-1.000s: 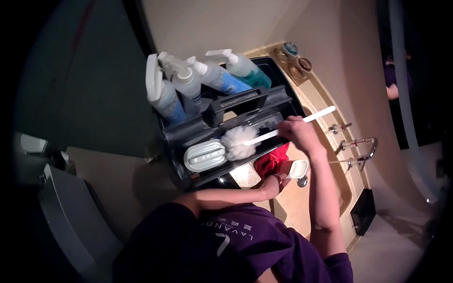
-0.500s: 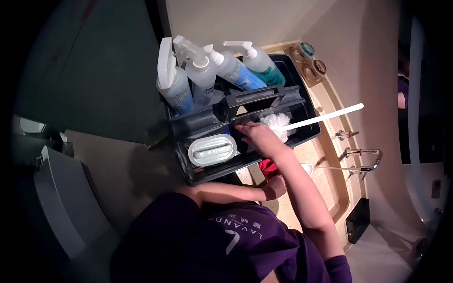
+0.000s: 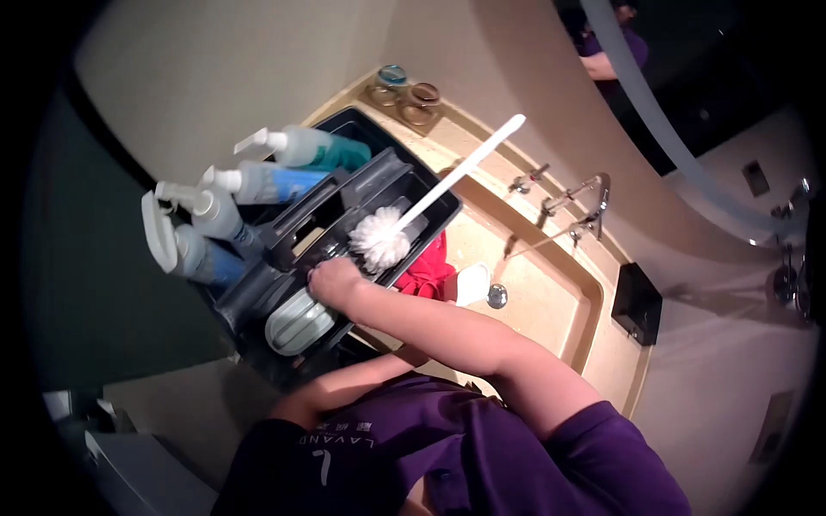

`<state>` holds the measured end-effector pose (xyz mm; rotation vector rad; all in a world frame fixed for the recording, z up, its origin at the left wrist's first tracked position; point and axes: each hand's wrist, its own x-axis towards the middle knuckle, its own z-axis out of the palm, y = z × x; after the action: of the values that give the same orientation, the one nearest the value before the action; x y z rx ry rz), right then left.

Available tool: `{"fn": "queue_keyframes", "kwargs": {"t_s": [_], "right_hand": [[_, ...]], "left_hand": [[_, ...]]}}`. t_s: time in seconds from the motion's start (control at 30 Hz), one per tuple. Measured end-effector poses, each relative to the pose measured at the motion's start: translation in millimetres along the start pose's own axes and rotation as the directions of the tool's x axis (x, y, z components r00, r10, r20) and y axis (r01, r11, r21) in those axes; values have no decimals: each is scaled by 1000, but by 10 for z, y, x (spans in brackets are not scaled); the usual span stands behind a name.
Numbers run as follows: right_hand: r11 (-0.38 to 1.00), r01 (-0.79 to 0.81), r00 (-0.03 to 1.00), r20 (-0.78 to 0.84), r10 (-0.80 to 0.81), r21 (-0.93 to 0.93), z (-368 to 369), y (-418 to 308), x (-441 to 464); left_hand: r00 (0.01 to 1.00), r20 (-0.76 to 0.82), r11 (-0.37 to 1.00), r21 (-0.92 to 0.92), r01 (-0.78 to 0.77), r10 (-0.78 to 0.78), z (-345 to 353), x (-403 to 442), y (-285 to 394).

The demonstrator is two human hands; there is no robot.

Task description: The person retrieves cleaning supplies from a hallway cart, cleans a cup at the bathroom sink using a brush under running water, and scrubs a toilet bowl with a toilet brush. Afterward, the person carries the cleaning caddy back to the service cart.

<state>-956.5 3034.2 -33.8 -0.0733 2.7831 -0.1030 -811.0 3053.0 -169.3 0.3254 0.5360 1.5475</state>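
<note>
R hand is down in the blk caddy, fingers curled, tips mostly out of sight; can't tell if they grip anything. Pale oval scrubber lies in the same tray, right by the R fingers on their near-L side. Rnd white brush sits just R of & a bit beyond the same fingers, its long handle sticking out past the caddy's far-R edge. Caddy's carry grip is just beyond the fingers; past it, 4 bottles w/ white tops, to the fingers' far L.

L hand is mostly hidden behind the R forearm, so can't tell what its fingers hold. Red cloth & a white cup-like pc show beyond that forearm, to the R fingers' R, over the basin; drain just R of the white pc. Tap is well off to the R of both hands' fingers.
</note>
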Motion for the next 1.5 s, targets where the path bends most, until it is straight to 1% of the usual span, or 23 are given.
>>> {"fn": "queue_keyframes", "kwargs": {"t_s": [0.07,0.13,0.2,0.27,0.3,0.33,0.37,0.47,0.53,0.57,0.67,0.73,0.8,0.97,1.07,1.13,1.27,1.33,1.37,1.4,1.43,1.47,1.5], "right_hand": [[975,204,967,-136,-215,-90,-56,15,-77],[956,273,955,-92,-283,-106,-119,17,-127],[960,250,961,-86,-261,-122,-111,20,-99],[966,236,967,-75,-245,-105,-77,23,-60],[969,232,969,-68,-238,-80,-55,18,-43],[974,220,972,-74,-224,-52,-70,18,-24],[977,211,973,-85,-213,-32,-93,-9,-62],[978,199,978,-59,-202,-58,-141,26,-137],[969,199,978,-40,-207,-148,-91,26,-96],[971,173,984,-19,-178,-164,2,-9,0],[962,200,977,-41,-211,-185,48,-8,127],[947,232,967,-56,-250,-224,6,8,131],[949,201,971,-77,-225,-242,-31,17,94],[910,256,949,-95,-301,-326,-11,132,125],[937,163,983,-34,-182,-309,-98,99,-49],[953,103,985,-105,-137,-284,-148,106,-176],[985,-90,937,-348,33,-150,-680,327,-807],[982,-178,893,-429,136,-58,-1037,489,-1382],[982,-161,792,-581,188,98,-982,646,-1653],[930,-181,806,-494,326,318,-1106,710,-2050],[882,-267,809,-408,424,388,-1227,759,-2448],[701,-391,758,-223,613,596,-1214,802,-2773],[642,-228,679,-353,644,732,-902,945,-3050]], "left_hand": [[998,-30,995,-86,60,-62,79,-13,36],[999,-46,998,62,-11,14,197,-52,91],[996,-82,999,37,22,-19,439,-148,271],[977,-125,975,-159,153,-174,715,-209,526],[995,-104,976,213,30,-8,569,-161,408],[991,-16,822,560,-102,134,283,-88,212],[964,115,547,804,-233,240,242,-75,196],[954,122,635,723,-274,273,553,-214,339],[996,-82,983,182,-19,34,702,-228,447],[985,-117,984,-143,107,-124,729,-220,480],[979,-141,989,9,147,-144,653,-186,467],[993,-120,938,343,53,-13,533,-200,397],[996,-76,870,493,-7,51,441,-206,362],[994,-40,758,650,-52,103,228,-229,258],[988,-31,677,732,-81,151,93,-212,118],[981,-21,604,790,-103,195,-25,-180,-30],[939,14,355,924,-144,344,-322,-79,-289],[874,-33,133,990,-37,485,230,-137,124],[895,-28,183,981,-61,445,417,-139,297],[912,-18,235,968,-87,409,514,-127,407],[927,-135,289,957,30,350,541,-131,439],[922,-153,384,923,4,357,698,-189,511],[920,-128,377,926,-23,370,636,-171,482]]}}
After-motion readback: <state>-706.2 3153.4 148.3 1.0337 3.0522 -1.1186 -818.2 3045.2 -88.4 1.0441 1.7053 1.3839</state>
